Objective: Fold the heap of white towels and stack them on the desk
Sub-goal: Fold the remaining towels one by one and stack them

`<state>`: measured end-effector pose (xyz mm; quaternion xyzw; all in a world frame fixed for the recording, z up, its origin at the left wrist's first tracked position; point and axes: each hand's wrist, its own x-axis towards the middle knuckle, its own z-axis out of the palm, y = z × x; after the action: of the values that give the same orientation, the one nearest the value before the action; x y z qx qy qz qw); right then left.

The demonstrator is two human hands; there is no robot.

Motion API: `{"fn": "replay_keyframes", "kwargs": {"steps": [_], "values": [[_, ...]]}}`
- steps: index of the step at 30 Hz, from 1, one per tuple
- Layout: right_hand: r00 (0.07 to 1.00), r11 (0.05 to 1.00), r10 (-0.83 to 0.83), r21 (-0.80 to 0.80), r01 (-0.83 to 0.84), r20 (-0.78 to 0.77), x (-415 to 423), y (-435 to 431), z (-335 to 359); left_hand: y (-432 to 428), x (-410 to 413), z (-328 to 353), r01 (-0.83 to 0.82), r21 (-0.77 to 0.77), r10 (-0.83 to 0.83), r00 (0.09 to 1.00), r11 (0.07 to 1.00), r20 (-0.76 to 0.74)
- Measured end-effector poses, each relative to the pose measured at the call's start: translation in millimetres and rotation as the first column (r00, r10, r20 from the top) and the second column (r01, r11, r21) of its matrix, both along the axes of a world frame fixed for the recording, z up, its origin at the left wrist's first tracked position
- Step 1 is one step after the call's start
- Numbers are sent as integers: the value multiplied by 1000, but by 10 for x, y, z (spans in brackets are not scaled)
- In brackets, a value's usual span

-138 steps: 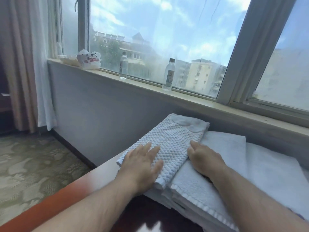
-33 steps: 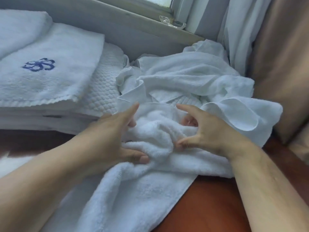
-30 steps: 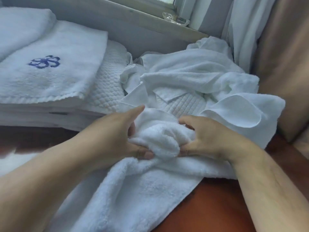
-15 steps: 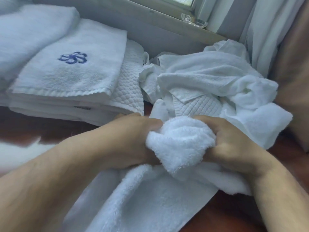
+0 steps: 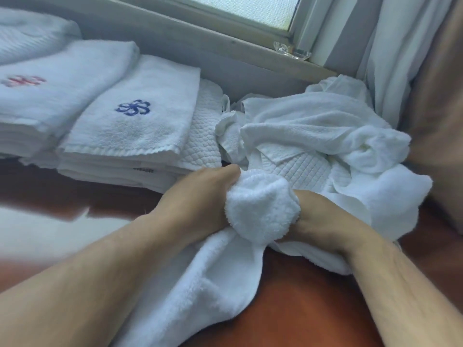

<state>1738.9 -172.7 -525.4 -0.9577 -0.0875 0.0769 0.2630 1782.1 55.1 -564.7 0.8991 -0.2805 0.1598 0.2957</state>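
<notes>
A fluffy white towel (image 5: 208, 279) is bunched into a lump between my hands and trails down over the reddish-brown desk (image 5: 295, 314) toward me. My left hand (image 5: 200, 199) grips the lump from the left; my right hand (image 5: 318, 221) grips it from the right, its fingers hidden in the cloth. Behind them lies the loose heap of white towels (image 5: 325, 131), with a quilted piece showing in it. To the left stand folded towels: one with a blue embroidered flower (image 5: 132, 126) on top of a stack, and one with a red flower (image 5: 45, 88) further left.
A grey wall and windowsill (image 5: 225, 53) run along the desk's far side. White and brown curtains (image 5: 400, 58) hang at the right, close to the heap. A small clear plastic piece (image 5: 290, 50) lies on the sill.
My hands went from pressing the folded waffle towel on the stack to the heap. They closed on the fluffy towel, bunched it and lifted it slightly; the view shifted right.
</notes>
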Motion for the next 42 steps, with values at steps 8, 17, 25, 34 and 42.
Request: {"fn": "replay_keyframes", "kwargs": {"steps": [8,17,25,34,42], "values": [[900,963,-195,-96,251,390,-239,115,-310,68,-279,-1,23,19,-20,990,1000,-140],[878,886,-179,-315,339,444,-782,357,-329,568,-919,123,96,289,54,881,952,-471],[983,785,61,-600,-153,-171,-1253,224,446,763,-1297,311,-32,417,152,954,908,-258],[990,848,53,-517,-114,-131,-1314,235,488,920,-1497,314,-102,553,4,984,827,176],[910,689,-4,-659,303,414,-1043,173,1016,1001,-1509,1207,-488,602,36,794,632,606]]}}
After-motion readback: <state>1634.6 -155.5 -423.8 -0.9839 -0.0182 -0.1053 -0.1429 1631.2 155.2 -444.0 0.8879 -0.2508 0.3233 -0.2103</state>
